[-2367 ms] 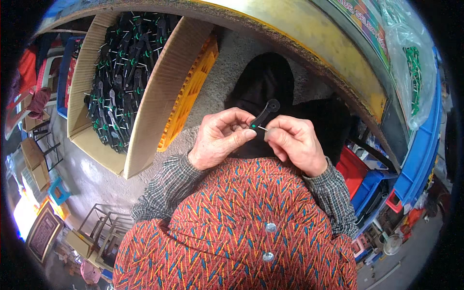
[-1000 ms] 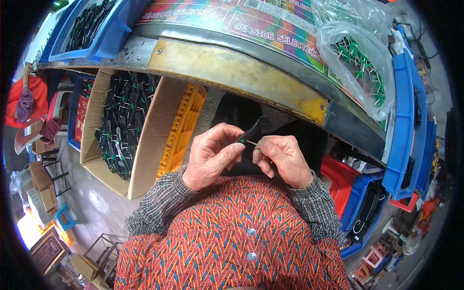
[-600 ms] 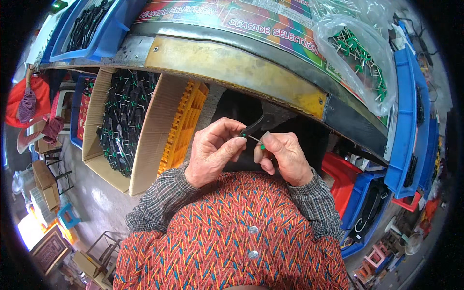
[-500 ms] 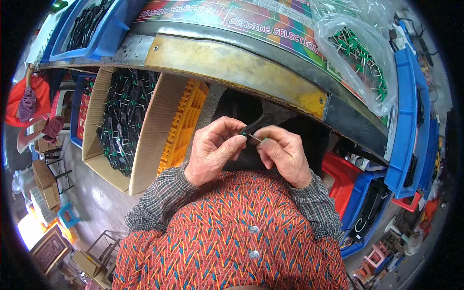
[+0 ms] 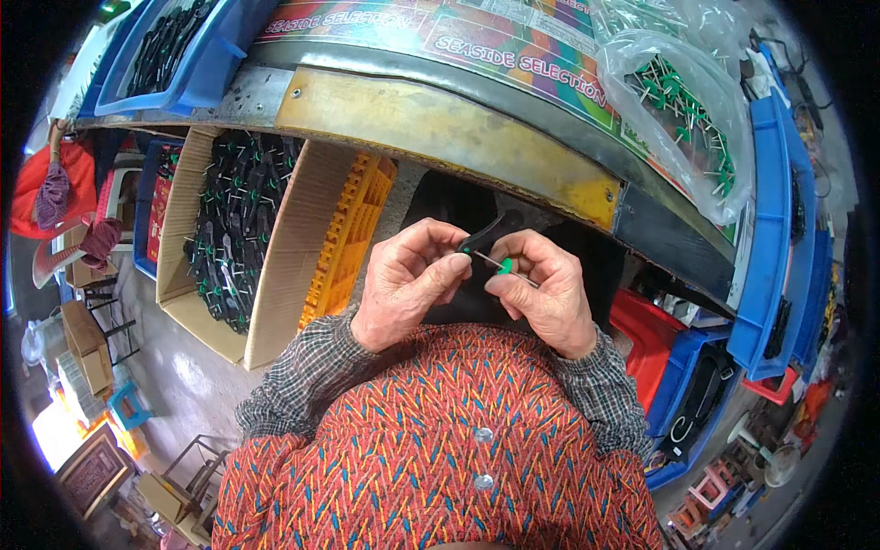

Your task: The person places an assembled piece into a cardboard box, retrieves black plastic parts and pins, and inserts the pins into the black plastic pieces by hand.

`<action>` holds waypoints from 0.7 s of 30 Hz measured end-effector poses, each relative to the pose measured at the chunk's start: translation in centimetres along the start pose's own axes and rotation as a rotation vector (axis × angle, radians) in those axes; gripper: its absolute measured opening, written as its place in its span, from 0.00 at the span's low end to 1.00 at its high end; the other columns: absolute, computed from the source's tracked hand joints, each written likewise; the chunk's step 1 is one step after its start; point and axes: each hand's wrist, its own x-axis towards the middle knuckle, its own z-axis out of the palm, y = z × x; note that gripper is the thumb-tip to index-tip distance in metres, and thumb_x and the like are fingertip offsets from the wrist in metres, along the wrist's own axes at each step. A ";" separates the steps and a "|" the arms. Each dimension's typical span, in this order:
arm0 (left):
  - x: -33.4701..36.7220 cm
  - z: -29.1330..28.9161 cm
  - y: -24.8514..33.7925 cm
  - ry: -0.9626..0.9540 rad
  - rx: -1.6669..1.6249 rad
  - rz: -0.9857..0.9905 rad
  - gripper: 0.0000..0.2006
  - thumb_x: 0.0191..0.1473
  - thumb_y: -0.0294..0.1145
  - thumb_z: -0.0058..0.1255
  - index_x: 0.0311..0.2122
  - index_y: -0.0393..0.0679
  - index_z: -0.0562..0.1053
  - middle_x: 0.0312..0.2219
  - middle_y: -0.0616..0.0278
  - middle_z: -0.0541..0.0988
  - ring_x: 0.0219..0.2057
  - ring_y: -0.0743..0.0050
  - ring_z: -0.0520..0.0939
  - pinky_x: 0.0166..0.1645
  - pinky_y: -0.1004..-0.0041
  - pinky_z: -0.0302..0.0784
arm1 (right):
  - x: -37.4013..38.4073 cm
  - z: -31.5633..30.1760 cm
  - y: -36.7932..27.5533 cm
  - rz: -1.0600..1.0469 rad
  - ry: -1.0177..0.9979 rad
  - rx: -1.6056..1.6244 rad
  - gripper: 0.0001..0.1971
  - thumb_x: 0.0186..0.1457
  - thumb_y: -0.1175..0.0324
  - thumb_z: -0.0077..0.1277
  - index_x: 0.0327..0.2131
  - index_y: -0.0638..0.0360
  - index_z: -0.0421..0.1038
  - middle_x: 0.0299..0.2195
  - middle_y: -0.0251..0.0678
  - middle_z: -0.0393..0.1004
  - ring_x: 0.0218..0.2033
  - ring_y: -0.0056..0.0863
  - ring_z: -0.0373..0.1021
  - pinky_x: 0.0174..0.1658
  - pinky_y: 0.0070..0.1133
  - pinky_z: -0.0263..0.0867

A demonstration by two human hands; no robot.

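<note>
My left hand [image 5: 412,289] pinches a small black curved plastic part [image 5: 500,226] between thumb and forefinger. A green spot shows on that part beside the fingertips. My right hand [image 5: 548,291] is closed on a thin metal pin with a green plastic head [image 5: 505,265] partway along it. The pin's left end reaches the black part near my left fingertips; whether it is inside a hole there, I cannot tell. Both hands are held in front of my patterned apron [image 5: 440,412], just below the table edge.
A cardboard box [image 5: 284,266] at left holds many black parts with pins. A yellow crate [image 5: 344,243] stands beside it. On the table [image 5: 440,110], a plastic bag [image 5: 632,60] holds green-headed pins. Blue bins [image 5: 765,229] flank the right side; another blue bin [image 5: 174,96] sits top left.
My right fingers have shifted along the pin, so its green head now shows more plainly. The black part has turned slightly in my left hand, which has barely moved.
</note>
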 end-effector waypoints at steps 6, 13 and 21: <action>-0.3 -0.2 -0.4 -0.001 -0.030 -0.029 0.10 0.56 0.27 0.50 0.42 0.36 0.69 0.26 0.64 0.76 0.19 0.87 0.69 0.22 0.84 0.64 | -0.3 -0.9 0.8 -0.026 -0.100 -0.091 0.11 0.58 0.64 0.51 0.32 0.64 0.70 0.19 0.25 0.65 0.19 0.08 0.60 0.21 0.12 0.56; -0.3 -0.3 -0.5 -0.001 -0.070 -0.020 0.10 0.56 0.26 0.51 0.43 0.36 0.70 0.26 0.64 0.77 0.19 0.87 0.69 0.21 0.84 0.63 | -0.3 0.0 0.3 -0.018 -0.039 -0.077 0.10 0.58 0.65 0.52 0.32 0.64 0.70 0.20 0.25 0.65 0.20 0.09 0.60 0.22 0.12 0.57; -0.3 -0.5 -0.7 0.002 -0.117 -0.083 0.11 0.55 0.22 0.49 0.44 0.36 0.69 0.28 0.63 0.77 0.19 0.88 0.69 0.20 0.84 0.62 | -0.5 -0.4 0.3 0.037 -0.065 -0.131 0.10 0.58 0.66 0.51 0.30 0.64 0.71 0.19 0.26 0.66 0.20 0.10 0.61 0.23 0.13 0.57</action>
